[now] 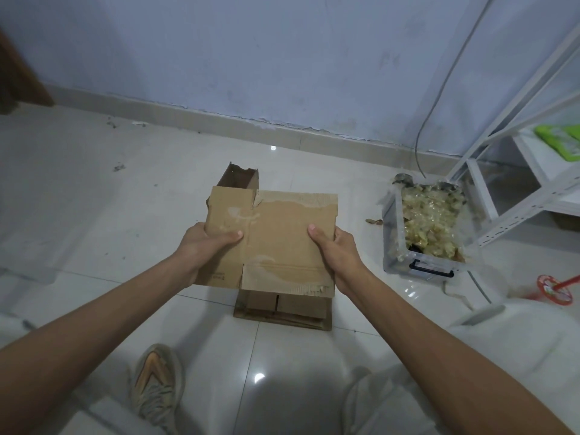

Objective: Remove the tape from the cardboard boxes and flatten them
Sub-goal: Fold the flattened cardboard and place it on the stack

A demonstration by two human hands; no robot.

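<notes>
1. Fingers: both your hands grip the flattened cardboard box (pixel 273 240). Left hand (pixel 207 243) clamps its left edge, right hand (pixel 332 246) its right edge. Thumbs lie on top; the other fingers are hidden under the board.
2. Box location: held above the floor (pixel 94 215), in front of you, over a stack of flat cardboard (pixel 282 309) lying on the tiles.
3. Hidden: most of that stack sits under the held box; only its near edge shows. An upright open box (pixel 241 177) behind is partly covered too.
4. Orientation: held box lies roughly flat, long axis left to right, flaps pointing away from you and toward you. Torn paper patches on the flaps.
5. Clear bin (pixel 423 230) to the right holds crumpled tape; contents hard to resolve. White shelf (pixel 518 183) cut off at the right edge.
6. Your shoe (pixel 157 384) bottom left.
</notes>
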